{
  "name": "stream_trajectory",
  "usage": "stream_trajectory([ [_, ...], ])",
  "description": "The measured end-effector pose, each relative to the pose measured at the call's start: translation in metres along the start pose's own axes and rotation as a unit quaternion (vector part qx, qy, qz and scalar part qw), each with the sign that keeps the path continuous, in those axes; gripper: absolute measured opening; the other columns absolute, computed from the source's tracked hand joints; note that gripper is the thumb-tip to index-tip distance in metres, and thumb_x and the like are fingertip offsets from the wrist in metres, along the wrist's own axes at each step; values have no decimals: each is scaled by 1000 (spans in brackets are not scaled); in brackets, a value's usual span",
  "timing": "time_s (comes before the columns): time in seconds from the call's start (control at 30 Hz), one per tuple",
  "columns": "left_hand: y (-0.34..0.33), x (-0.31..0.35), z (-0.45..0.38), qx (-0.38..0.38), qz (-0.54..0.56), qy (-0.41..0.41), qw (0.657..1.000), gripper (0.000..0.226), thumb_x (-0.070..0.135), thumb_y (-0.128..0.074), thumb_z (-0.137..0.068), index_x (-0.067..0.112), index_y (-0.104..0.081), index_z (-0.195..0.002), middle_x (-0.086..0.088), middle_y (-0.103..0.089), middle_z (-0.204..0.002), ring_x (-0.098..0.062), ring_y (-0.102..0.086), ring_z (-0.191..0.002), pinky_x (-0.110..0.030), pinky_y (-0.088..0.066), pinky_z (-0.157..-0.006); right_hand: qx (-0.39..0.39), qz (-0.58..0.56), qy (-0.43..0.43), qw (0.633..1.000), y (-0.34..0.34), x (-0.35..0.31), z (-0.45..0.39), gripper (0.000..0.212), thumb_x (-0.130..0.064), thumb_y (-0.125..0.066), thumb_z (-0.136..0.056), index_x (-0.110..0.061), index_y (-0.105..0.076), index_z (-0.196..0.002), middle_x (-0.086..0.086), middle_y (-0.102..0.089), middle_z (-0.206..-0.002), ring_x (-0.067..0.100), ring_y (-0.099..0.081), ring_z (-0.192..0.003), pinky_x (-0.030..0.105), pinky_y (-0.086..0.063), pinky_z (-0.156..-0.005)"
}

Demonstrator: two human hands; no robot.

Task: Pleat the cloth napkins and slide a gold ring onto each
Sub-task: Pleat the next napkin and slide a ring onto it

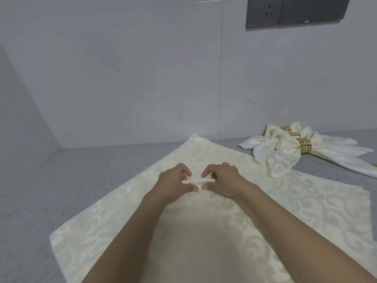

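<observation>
A cream damask napkin [114, 217] lies spread flat on the grey speckled counter, one corner pointing at the wall. Near its middle my left hand [173, 181] and my right hand [223, 180] sit side by side, thumbs and fingers pinching up a narrow raised fold [196, 181] of the cloth between them. At the back right lie pleated napkins [285, 152], each fanned out through a gold ring; the nearest gold ring [305, 146] has a cut-out key pattern, and two more rings show behind it.
The grey counter [61, 180] runs into a corner of pale tiled walls at the left and back. A dark socket panel [295, 11] is mounted high on the back wall. Bare counter shows to the left of the napkin.
</observation>
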State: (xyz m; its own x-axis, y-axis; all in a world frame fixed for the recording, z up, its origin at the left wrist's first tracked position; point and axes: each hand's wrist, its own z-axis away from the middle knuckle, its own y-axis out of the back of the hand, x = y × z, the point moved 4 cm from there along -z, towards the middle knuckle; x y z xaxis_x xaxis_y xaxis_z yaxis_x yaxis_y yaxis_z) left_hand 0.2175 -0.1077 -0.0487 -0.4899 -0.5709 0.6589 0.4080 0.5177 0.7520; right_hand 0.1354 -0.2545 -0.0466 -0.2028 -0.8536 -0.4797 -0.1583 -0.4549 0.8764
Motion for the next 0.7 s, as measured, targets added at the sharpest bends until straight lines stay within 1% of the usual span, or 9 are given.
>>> stream_trajectory([
  [0.07, 0, 7, 2, -16, -24, -7, 1000, 23, 33, -80, -69, 32, -58, -77, 14, -50, -72, -12, -46, -77, -26, -30, -67, -8, 4, 6, 1000, 2, -6, 1, 18, -37, -68, -83, -26, -63, -96, -12, -48, -75, 12, -37, -92, 27, -25, -80],
  [0.17, 6, 25, 11, 7, -92, -55, 994, 14, 30, -77, -73, 24, -65, -73, 12, -49, -66, -5, -44, -67, -25, -27, -69, 22, 24, 24, 999, 6, -15, 6, 8, -28, -69, -81, -23, -63, -80, -4, -58, -84, 14, -44, -89, 27, -31, -73],
  [0.23, 7, 31, 19, 33, -115, -80, 990, 12, 28, -76, -74, 23, -66, -72, 10, -50, -70, -9, -48, -70, -25, -28, -69, 50, 25, 32, 998, 9, -18, 14, 8, -25, -68, -80, -26, -61, -76, -2, -61, -86, 15, -48, -89, 24, -34, -65],
  [0.33, 5, 26, 29, 40, -88, -73, 993, 17, 27, -76, -73, 28, -61, -66, 9, -55, -76, -11, -51, -77, -21, -33, -63, 65, 22, 49, 996, 10, -19, 25, 13, -26, -68, -78, -32, -58, -71, -2, -58, -80, 15, -51, -83, 19, -27, -56],
  [0.4, 3, 23, 36, 37, -72, -62, 995, 16, 26, -76, -72, 29, -61, -66, 8, -58, -79, -8, -51, -77, -19, -36, -64, 62, 22, 56, 996, 10, -20, 32, 8, -27, -68, -77, -30, -63, -73, -2, -56, -78, 15, -51, -81, 18, -28, -56],
  [0.47, 4, 23, 42, 37, -49, -49, 997, 13, 26, -77, -70, 29, -64, -67, 7, -60, -80, -6, -52, -75, -20, -39, -65, 64, 22, 60, 996, 10, -21, 39, 4, -28, -70, -76, -27, -66, -75, -2, -58, -77, 16, -52, -82, 18, -30, -57],
  [0.57, 4, 25, 48, 27, -37, -32, 998, 11, 27, -78, -69, 27, -67, -67, 9, -60, -77, -5, -52, -72, -21, -40, -65, 52, 21, 50, 997, 10, -20, 45, 3, -28, -70, -77, -27, -67, -76, -7, -59, -75, 14, -54, -81, 19, -34, -60],
  [0.63, 4, 25, 53, 8, -44, -30, 999, 11, 28, -78, -70, 28, -68, -68, 11, -58, -75, -4, -51, -69, -21, -40, -64, 34, 16, 41, 998, 10, -19, 50, 9, -26, -69, -77, -31, -64, -71, -12, -56, -71, 11, -54, -78, 17, -34, -59],
  [0.7, 5, 24, 59, -8, -43, -32, 999, 7, 30, -77, -73, 30, -70, -73, 13, -57, -78, -2, -52, -71, -18, -40, -64, 22, 0, 36, 999, 9, -17, 54, 10, -27, -68, -78, -32, -63, -71, -14, -57, -72, 8, -55, -77, 16, -36, -60],
])
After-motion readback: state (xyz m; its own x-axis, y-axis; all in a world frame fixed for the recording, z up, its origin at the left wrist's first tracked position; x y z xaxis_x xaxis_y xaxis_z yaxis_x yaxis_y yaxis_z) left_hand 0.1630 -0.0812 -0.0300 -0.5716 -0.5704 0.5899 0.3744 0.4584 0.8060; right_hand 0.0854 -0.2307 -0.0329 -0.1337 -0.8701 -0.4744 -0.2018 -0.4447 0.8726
